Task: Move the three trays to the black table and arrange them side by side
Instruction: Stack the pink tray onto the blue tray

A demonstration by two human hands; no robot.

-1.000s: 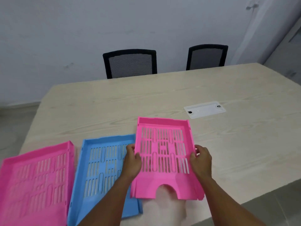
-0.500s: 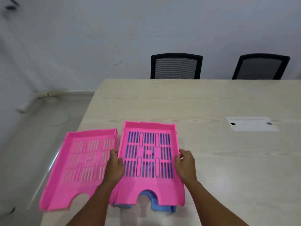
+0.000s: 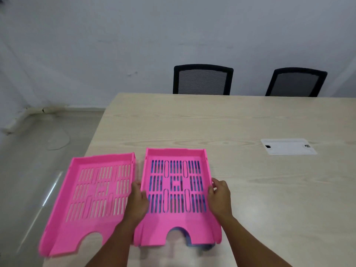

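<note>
Both hands grasp a pink slotted tray [image 3: 176, 191] by its long sides: the left hand [image 3: 137, 202] on its left wall, the right hand [image 3: 219, 199] on its right. The tray sits stacked on a blue tray [image 3: 200, 245], visible through the slots and at the near edge. A second pink tray [image 3: 92, 191] lies just beside it to the left, overhanging the light wood surface [image 3: 250, 180].

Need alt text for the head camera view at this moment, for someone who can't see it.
Two bare hands, left hand and right hand, grip the sides of a pink tray stacked on a blue tray, on a pale wooden table. A second pink tray lies just to its left. Two black chairs stand behind.
</note>
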